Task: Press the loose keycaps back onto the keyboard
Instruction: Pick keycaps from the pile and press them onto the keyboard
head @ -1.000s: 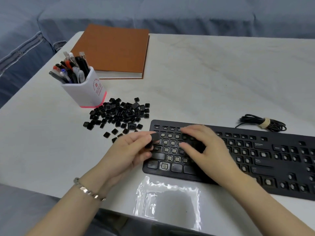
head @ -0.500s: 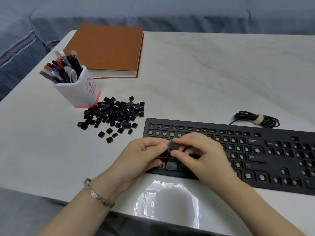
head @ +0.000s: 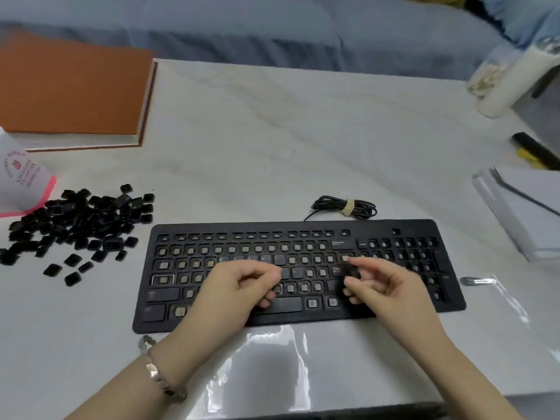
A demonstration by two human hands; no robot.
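Observation:
A black keyboard lies across the near middle of the white table, most of its key sockets bare. A heap of loose black keycaps sits to its left. My right hand hovers over the keyboard's right-middle rows and pinches a black keycap between thumb and fingers. My left hand hangs over the lower middle rows with fingers loosely curled; I see nothing in it. A few keycaps sit seated near the centre of the board.
A brown book lies at the far left. A white pen cup stands beside the keycap heap. The coiled keyboard cable lies behind the board. Grey stacked sheets and a clear plastic sleeve are at the right.
The keycap passed from my left hand to my right, which carried it rightward over the keyboard. The hands have separated. My head turned right, shifting the view.

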